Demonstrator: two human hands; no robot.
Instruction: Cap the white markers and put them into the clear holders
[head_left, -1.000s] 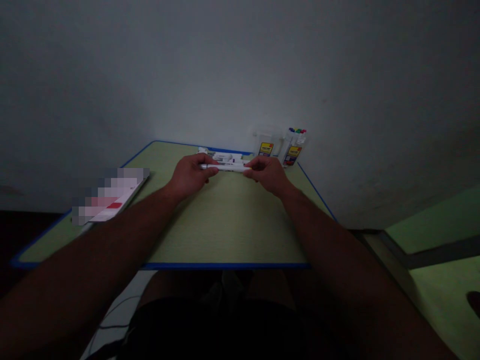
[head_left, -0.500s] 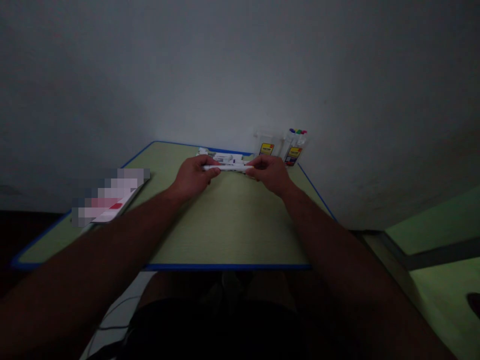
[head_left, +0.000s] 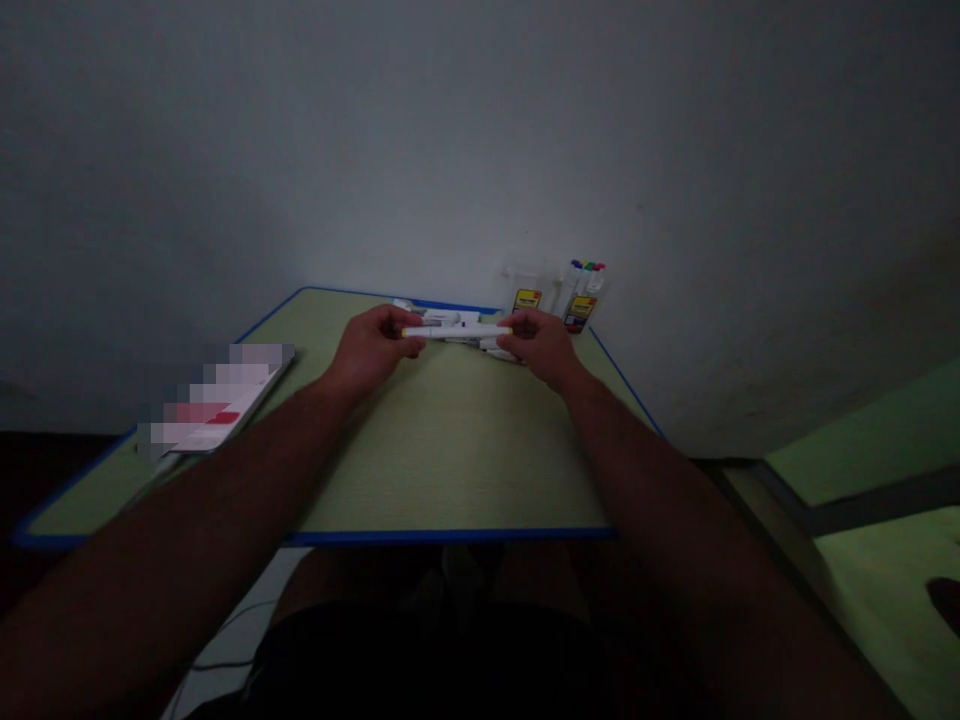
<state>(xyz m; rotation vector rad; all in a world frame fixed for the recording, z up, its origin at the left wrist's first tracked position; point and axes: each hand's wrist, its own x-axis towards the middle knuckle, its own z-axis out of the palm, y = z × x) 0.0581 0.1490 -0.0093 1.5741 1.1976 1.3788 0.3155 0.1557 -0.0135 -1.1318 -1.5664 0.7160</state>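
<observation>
Marker [head_left: 459, 331] part-hidden by hands [head_left: 371, 347], white pieces [head_left: 450, 317] behind it indistinct, flat item [head_left: 216, 412] at frame left pixelated

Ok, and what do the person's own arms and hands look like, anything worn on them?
The left hand and right hand are ungloved. Both wrists look bare, with no watch or bracelet visible. No sleeves show on either forearm. Dim light hides finer details.
</observation>
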